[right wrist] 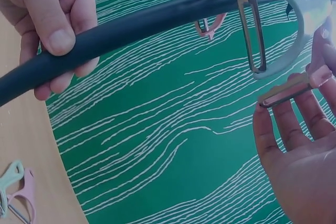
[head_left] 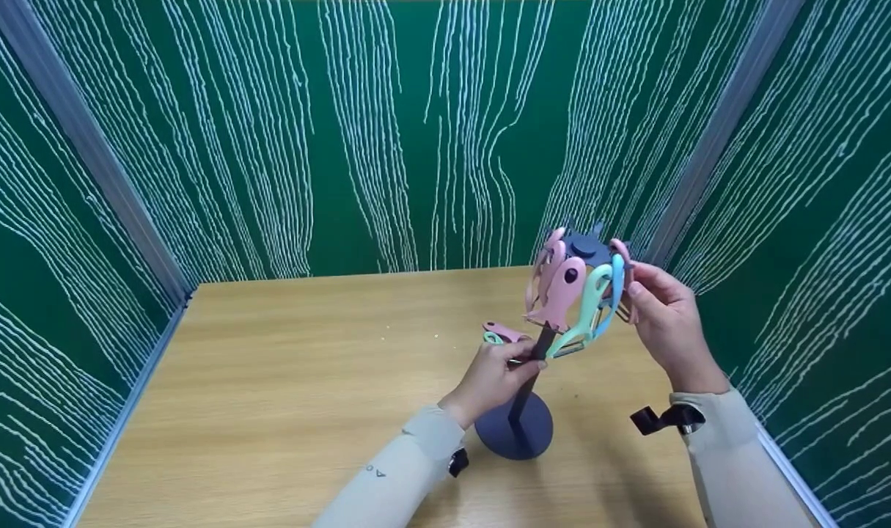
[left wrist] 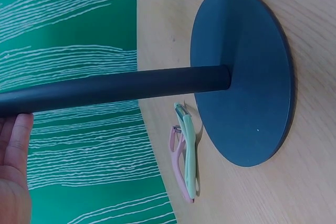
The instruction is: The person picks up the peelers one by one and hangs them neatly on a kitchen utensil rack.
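A dark stand has a round base (head_left: 498, 433), an upright pole (left wrist: 115, 88) and a hooked top (head_left: 590, 253). Vegetable peelers hang round that top: a pink fish-shaped one (head_left: 565, 290), a green one (head_left: 589, 312), a light blue one (head_left: 616, 290) and other pink ones on the left. My left hand (head_left: 498, 378) grips the pole below them, thumb and fingers on either side. At the right of the top, my right hand (head_left: 669, 323) pinches a pink peeler (head_left: 621, 251) by its upper part. Its blade end (right wrist: 287, 92) lies over the fingers in the right wrist view.
Behind the stand, a pink peeler (head_left: 505, 331) and a green peeler (left wrist: 190, 156) lie together on the wooden table (head_left: 291, 396). Green walls (head_left: 350, 147) with pale wavy lines enclose the table at the back and both sides. Small pale specks dot the tabletop.
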`<state>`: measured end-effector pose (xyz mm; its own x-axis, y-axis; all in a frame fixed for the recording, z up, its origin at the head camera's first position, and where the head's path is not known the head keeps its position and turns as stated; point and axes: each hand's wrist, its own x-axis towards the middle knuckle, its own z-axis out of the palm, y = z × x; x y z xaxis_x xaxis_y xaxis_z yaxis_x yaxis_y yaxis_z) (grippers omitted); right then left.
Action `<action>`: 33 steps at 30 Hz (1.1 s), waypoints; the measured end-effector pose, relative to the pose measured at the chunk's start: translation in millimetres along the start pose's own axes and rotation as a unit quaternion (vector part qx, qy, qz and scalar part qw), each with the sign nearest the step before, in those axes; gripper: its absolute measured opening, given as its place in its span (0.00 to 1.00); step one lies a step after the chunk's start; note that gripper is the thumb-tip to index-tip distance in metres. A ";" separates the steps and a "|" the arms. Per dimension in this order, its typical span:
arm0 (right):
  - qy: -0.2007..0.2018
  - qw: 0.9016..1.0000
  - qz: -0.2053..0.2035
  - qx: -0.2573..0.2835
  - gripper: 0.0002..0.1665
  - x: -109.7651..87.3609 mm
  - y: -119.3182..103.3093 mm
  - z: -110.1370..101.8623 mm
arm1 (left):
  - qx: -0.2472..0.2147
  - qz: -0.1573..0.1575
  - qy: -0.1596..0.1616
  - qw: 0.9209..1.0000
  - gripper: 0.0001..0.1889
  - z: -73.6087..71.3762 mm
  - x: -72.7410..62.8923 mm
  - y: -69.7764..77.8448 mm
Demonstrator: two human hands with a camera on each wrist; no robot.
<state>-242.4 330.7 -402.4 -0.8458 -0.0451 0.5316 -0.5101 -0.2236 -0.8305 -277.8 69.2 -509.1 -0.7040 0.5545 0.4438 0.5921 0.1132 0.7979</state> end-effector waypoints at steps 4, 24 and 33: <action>-0.011 1.000 0.000 0.026 0.19 0.2 1.8 -0.9 | 0.000 -0.001 0.001 1.000 0.15 0.6 -0.2 -0.8; 0.044 0.997 0.046 0.047 0.18 -3.0 46.6 -25.5 | 0.001 0.020 0.031 0.999 0.11 4.6 -0.6 -2.5; 0.111 0.980 0.143 -0.081 0.21 -10.4 102.7 -42.7 | 0.003 0.003 0.017 1.000 0.13 3.5 -0.8 -0.4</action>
<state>-292.7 349.7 -500.4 -0.9618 0.1336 0.2391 -0.2503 -0.0739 -0.9653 -276.1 71.6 -511.2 -0.7138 0.5264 0.4620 0.5986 0.1160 0.7926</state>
